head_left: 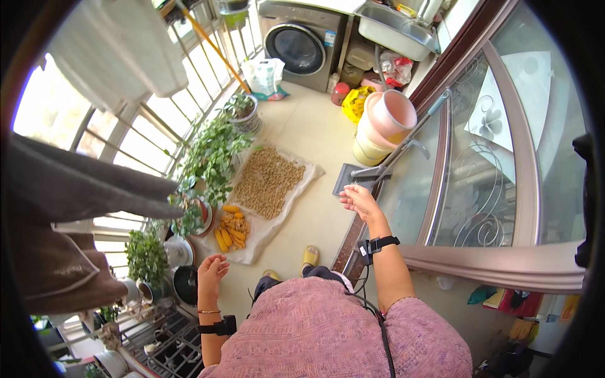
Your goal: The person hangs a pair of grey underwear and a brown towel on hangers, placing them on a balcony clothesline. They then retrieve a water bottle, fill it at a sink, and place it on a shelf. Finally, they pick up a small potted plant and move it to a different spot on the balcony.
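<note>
My left hand (pixel 212 273) hangs at the lower left with loosely curled fingers and nothing visible in it. It is nearest to the corner of a pale plastic sheet (pixel 279 231) on the floor. Yellow corn cobs (pixel 231 232) lie in a small heap on that sheet, and beyond them many nuts, seemingly unshelled peanuts (pixel 269 182), are spread out. My right hand (pixel 358 202) is raised beside the sliding door, its fingers slightly bent and apart, holding nothing I can see. In the picture, a grey dustpan (pixel 344 178) with a broom lies just past its fingertips.
Potted plants (pixel 208 153) line the railing at left, where dark cloth (pixel 90 179) hangs. Pink buckets (pixel 399 111), a yellow bag (pixel 354 103) and a red-lidded jar (pixel 340 93) stand ahead. A washing machine (pixel 298 47) and sink (pixel 397 35) are behind. The glass sliding door (pixel 425 189) borders the right.
</note>
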Action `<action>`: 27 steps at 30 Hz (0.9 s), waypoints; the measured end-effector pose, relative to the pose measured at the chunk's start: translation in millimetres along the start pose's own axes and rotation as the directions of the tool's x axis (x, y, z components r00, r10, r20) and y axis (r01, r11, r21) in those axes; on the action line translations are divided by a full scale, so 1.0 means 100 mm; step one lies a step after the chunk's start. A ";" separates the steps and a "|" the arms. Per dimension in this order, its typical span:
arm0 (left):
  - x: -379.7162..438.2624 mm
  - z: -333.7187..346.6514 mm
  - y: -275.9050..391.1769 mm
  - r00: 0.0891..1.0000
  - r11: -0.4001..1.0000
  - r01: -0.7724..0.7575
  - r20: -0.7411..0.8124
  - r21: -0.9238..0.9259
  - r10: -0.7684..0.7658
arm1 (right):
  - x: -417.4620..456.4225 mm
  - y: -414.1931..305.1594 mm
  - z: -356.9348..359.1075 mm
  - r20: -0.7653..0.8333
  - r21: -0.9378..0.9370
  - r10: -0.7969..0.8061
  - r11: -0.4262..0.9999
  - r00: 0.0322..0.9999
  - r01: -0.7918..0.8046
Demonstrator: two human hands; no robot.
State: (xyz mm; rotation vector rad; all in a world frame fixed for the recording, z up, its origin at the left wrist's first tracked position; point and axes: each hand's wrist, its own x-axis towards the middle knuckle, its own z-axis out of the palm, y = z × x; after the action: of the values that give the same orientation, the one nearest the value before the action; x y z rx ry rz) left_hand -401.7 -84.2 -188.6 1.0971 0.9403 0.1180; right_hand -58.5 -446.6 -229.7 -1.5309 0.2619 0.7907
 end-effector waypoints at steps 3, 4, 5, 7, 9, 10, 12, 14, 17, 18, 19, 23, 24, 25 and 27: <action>0.27 0.48 0.21 0.996 0.998 -0.041 0.079 0.057 0.037 | 0.26 -0.32 -0.21 -0.033 0.121 -0.047 0.991 0.998 0.051; 0.38 0.59 0.28 0.996 0.998 -0.030 0.083 0.050 0.026 | 0.36 -0.41 -0.25 -0.036 0.165 -0.056 0.984 0.998 0.061; 0.49 0.69 0.35 0.997 0.996 -0.013 0.071 0.089 0.007 | 0.46 -0.51 -0.30 -0.038 0.215 -0.076 0.973 0.996 0.082; 0.76 0.88 0.47 0.996 0.992 -0.013 0.089 0.129 0.001 | 0.67 -0.66 -0.37 0.026 0.321 -0.126 0.941 0.992 0.111; 1.07 1.09 0.58 0.996 0.986 0.019 0.084 0.166 -0.033 | 0.88 -0.85 -0.46 0.020 0.327 -0.101 0.941 0.995 0.089; 1.24 1.22 0.64 0.994 0.988 0.036 0.093 0.151 -0.050 | 0.98 -0.95 -0.51 0.043 0.306 -0.111 0.947 0.993 0.092; 1.61 1.49 0.78 0.988 0.994 0.046 0.140 0.101 -0.060 | 1.17 -1.19 -0.61 0.027 0.273 -0.078 0.959 0.997 0.068; 1.98 1.81 1.00 0.980 0.998 0.057 0.188 0.041 -0.064 | 1.34 -1.51 -0.69 0.001 0.257 -0.087 0.963 0.996 0.084; 2.51 2.34 1.37 0.961 0.992 -0.018 0.277 0.126 -0.018 | 1.58 -2.04 -0.84 -0.043 0.290 -0.150 0.944 0.988 0.156; 2.70 2.54 1.54 0.938 0.995 0.009 0.344 0.100 -0.043 | 1.68 -2.26 -0.90 -0.059 0.326 -0.202 0.921 0.978 0.210; 2.87 2.75 1.70 0.930 0.991 0.022 0.361 0.135 -0.070 | 1.78 -2.44 -0.94 -0.056 0.376 -0.268 0.887 0.962 0.269; 3.43 3.65 2.34 0.841 0.945 -0.131 0.538 0.300 -0.055 | 2.24 -3.14 -1.06 -0.146 0.455 -0.304 0.824 0.941 0.337; 3.55 3.92 2.50 0.811 0.936 -0.169 0.583 0.310 -0.046 | 2.36 -3.32 -1.10 -0.147 0.464 -0.319 0.814 0.936 0.350; 3.66 4.18 2.65 0.765 0.926 -0.202 0.641 0.319 -0.054 | 2.49 -3.50 -1.14 -0.151 0.479 -0.347 0.793 0.926 0.375; 3.81 4.63 2.91 0.668 0.906 -0.264 0.741 0.332 -0.077 | 2.76 -3.83 -1.22 -0.172 0.485 -0.383 0.769 0.907 0.417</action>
State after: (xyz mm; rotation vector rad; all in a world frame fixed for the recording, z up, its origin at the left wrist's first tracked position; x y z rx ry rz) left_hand 261.3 -72.2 -123.3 1.4268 0.1418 -0.4539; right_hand 412.7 -426.3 -106.9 -1.0450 0.1628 0.2893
